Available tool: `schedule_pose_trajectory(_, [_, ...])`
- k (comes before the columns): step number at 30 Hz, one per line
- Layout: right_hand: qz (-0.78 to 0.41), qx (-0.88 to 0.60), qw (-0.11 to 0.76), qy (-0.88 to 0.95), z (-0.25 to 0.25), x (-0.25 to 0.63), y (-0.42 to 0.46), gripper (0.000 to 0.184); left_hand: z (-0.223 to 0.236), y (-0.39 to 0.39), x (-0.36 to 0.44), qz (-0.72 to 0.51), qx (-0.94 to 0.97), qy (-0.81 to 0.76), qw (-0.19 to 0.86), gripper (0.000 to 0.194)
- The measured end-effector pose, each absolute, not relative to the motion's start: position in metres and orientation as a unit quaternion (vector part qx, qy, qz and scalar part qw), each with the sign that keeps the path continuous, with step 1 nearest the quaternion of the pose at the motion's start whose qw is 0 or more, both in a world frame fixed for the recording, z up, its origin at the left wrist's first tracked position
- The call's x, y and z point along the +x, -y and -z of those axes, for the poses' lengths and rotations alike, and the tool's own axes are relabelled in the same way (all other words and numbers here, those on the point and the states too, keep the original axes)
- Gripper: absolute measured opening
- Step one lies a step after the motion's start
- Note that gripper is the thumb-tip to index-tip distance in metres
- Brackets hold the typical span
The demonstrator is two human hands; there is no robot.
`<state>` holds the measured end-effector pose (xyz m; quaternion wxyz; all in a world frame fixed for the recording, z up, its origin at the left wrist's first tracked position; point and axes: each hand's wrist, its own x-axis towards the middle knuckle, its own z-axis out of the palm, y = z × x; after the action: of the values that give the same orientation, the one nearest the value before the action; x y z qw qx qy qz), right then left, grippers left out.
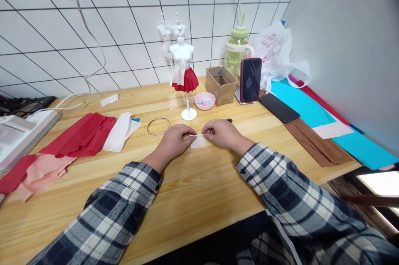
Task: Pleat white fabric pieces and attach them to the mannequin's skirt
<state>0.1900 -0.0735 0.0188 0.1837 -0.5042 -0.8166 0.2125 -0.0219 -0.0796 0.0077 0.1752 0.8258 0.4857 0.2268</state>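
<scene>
A small white piece of paper or cloth (198, 143) lies at the middle of the wooden table, pinched along its far edge by both hands. My left hand (175, 139) grips its left corner between thumb and finger. At the opposite corner, my right hand (222, 133) pinches in the same way. Beyond them stands a small white mannequin (182, 53) on a round base, dressed in a short red skirt (188, 80) with a white strip (178, 74) over its front. A thin metal hoop (158, 127) rests left of my left hand. Something small and black (229, 120) shows behind my right hand.
Red fabric (81, 135), a white piece (120, 132) and pink fabric (46, 171) lie to the left. A pink bowl (205, 107) of small beads, a cardboard box (228, 90), an upright phone (250, 80) and a green-lidded bottle (238, 48) stand behind. Brown (318, 142) and blue fabric (368, 148) lie right.
</scene>
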Motion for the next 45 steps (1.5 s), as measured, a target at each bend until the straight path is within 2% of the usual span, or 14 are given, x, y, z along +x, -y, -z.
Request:
schedule_pose_trajectory(12, [-0.149, -0.502, 0.162, 0.837, -0.019, 0.188, 0.075, 0.015, -0.01, 0.089, -0.021, -0.207, 0.834, -0.508, 0.056, 0.021])
schedule_pose_trajectory(18, [-0.176, -0.471, 0.165, 0.849, -0.018, 0.192, 0.073, 0.023, -0.01, 0.088, -0.021, -0.199, 0.839, -0.502, 0.063, 0.016])
schedule_pose_trajectory(29, [-0.173, -0.474, 0.181, 0.844, -0.013, 0.187, 0.074, 0.012, -0.012, 0.087, -0.022, -0.2, 0.841, -0.494, 0.094, 0.015])
schedule_pose_trajectory(45, [-0.194, -0.41, 0.198, 0.869, -0.014, 0.195, 0.074, 0.021, -0.018, 0.092, -0.022, -0.159, 0.879, -0.449, 0.038, 0.022])
